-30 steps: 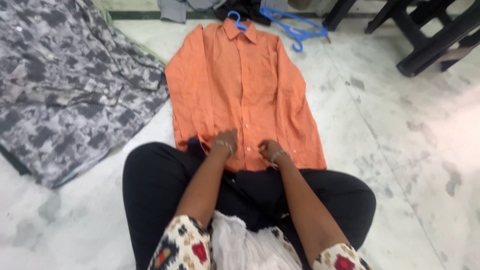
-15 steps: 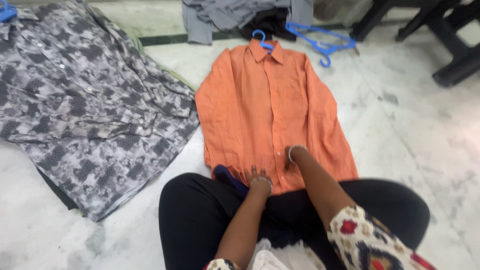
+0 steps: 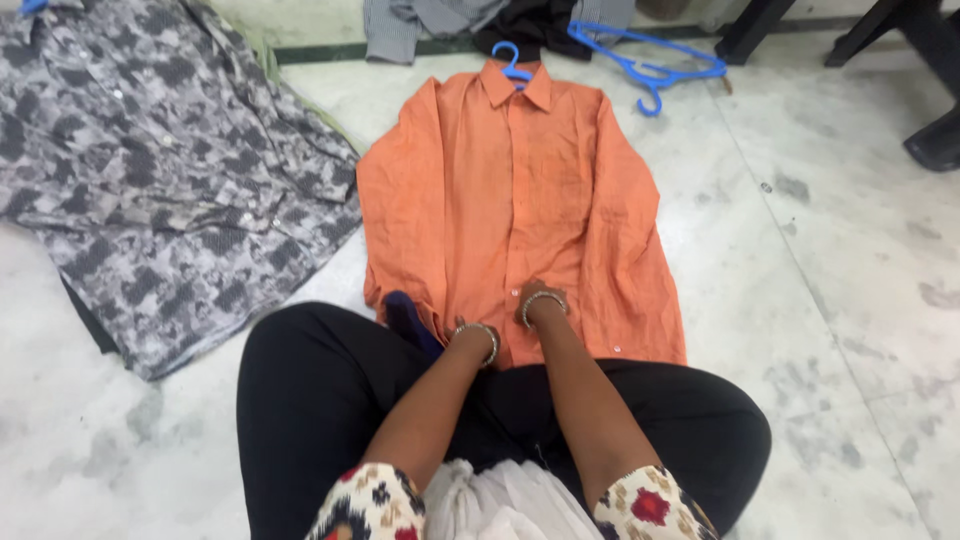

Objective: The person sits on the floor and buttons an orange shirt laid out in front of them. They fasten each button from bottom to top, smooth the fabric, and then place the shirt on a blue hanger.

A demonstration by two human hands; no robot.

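While seated cross-legged on floor (image 3: 850,300), facing shirt (image 3: 520,190): orange, spread flat face up, long axis running straight away from the lap, collar at the far end, hem at the near end and touching black trousers (image 3: 320,400). Both hands down at that hem, close together either side of the button line. Right hand (image 3: 533,296) slightly further up the cloth, on the placket, knuckles bunched; left hand (image 3: 465,325) just beside it and lower, at the very edge. Fingers of both hidden behind wrists and bangles, so impossible to tell whether pinching cloth or only pressing it. Tucked under the hem by the left hand, a scrap of dark blue cloth (image 3: 408,318). Up at the collar, blue hanger (image 3: 515,62) poking out; second hanger (image 3: 650,65) loose, near the right shoulder. Off to the left, grey patterned shirt (image 3: 150,180), its edge just beside the orange sleeve. Beyond the collar, heap of clothes (image 3: 470,15). Far right, dark furniture legs (image 3: 930,140), well apart. Nothing lying on the orange cloth ahead of the hands.
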